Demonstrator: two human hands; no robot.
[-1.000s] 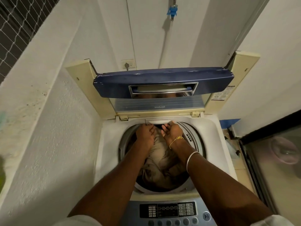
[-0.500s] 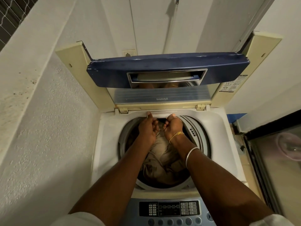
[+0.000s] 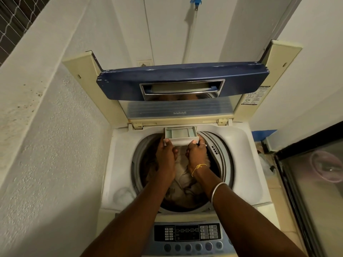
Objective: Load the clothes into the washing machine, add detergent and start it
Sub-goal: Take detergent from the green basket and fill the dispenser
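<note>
A top-loading washing machine (image 3: 246, 164) stands with its blue lid (image 3: 181, 78) folded up at the back. Beige clothes (image 3: 183, 184) fill the drum. At the drum's far rim a white detergent drawer (image 3: 181, 135) is pulled out toward me, showing pale compartments. My left hand (image 3: 166, 156) grips the drawer's front edge at its left corner. My right hand (image 3: 196, 154) holds the same front edge at its right corner. Both forearms reach over the drum. No detergent is in view.
The control panel (image 3: 187, 235) with a display and round buttons lies at the near edge under my arms. A rough white wall (image 3: 52, 145) runs close on the left. A dark glass door (image 3: 315, 182) stands at the right. A hose (image 3: 191, 34) hangs behind the lid.
The detergent drawer has slid out from the far rim toward me, with both hands on its front. The camera has moved closer and tilted slightly.
</note>
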